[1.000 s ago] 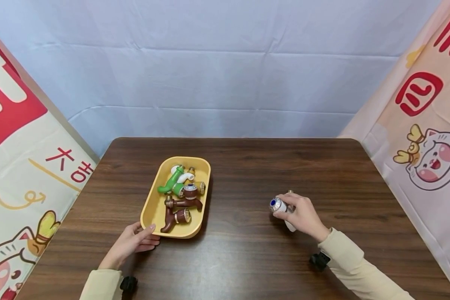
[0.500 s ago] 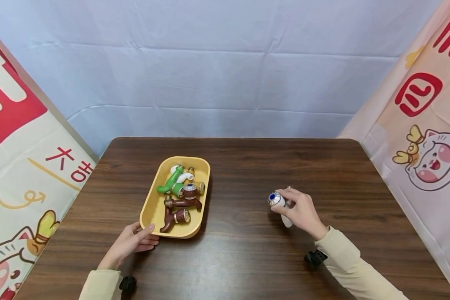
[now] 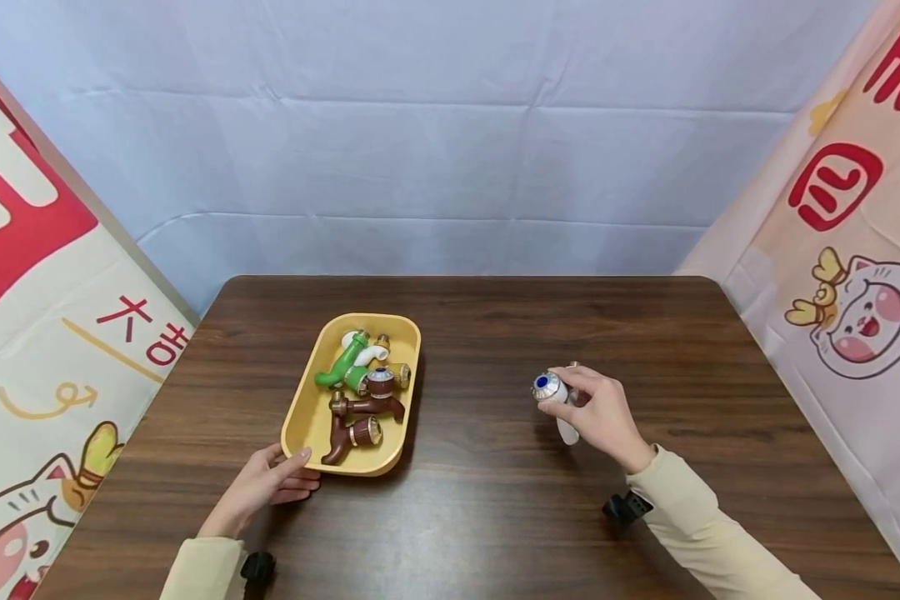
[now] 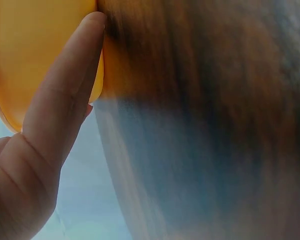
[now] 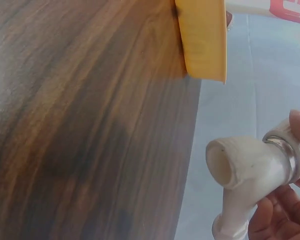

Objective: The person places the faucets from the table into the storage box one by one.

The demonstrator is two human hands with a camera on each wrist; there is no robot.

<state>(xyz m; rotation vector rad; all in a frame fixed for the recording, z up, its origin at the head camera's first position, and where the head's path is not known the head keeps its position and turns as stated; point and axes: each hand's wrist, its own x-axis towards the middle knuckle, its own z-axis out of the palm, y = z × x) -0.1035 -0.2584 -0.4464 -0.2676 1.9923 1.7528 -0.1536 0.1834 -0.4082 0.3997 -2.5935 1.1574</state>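
Note:
In the head view my right hand (image 3: pixel 603 417) pinches a white faucet (image 3: pixel 567 429) by its knob, whose silver cap has a blue centre. The right wrist view shows the faucet (image 5: pixel 255 167) with its round spout mouth and silver collar, off the table. My left hand (image 3: pixel 262 483) holds the near-left corner of a yellow plastic basin (image 3: pixel 297 408), thumb over the rim and fingers outside. Inside the basin lie a green faucet (image 3: pixel 342 364), a white faucet (image 3: pixel 370 356) partly covered, and brown faucets (image 3: pixel 340 437) with gold or silver ends.
The dark wood-grain table (image 3: pixel 487 517) carries the basin left of centre. A pale cloth (image 3: pixel 450 167) hangs behind its far edge, and printed banners (image 3: pixel 855 333) flank both sides. A black wrist camera (image 3: pixel 627 507) sits at the right sleeve.
My right hand has moved slightly left and away from the body with the white faucet, which has turned a little. The left hand and basin stay in place.

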